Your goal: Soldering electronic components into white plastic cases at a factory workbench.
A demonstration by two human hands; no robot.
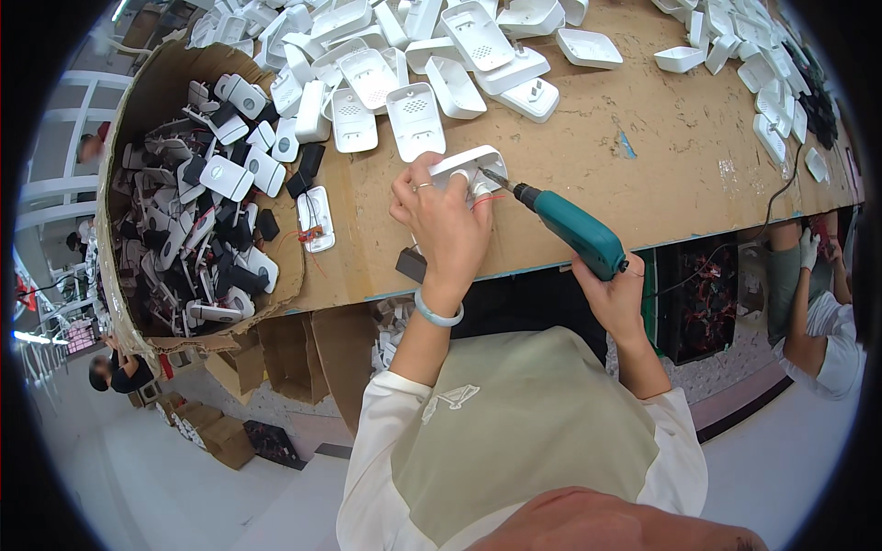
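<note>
Clamped by the left hand [443, 225], the white housing [467, 166] receives the right hand's [614, 294] teal screwdriver [570, 228]; fastening is underway, requiring steady axial alignment.

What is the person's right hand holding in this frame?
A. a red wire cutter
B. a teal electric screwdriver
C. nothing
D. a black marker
B: the right hand grips a teal electric screwdriver, its bit pointed into the white plastic housing that the left hand steadies on the wooden table.
</note>
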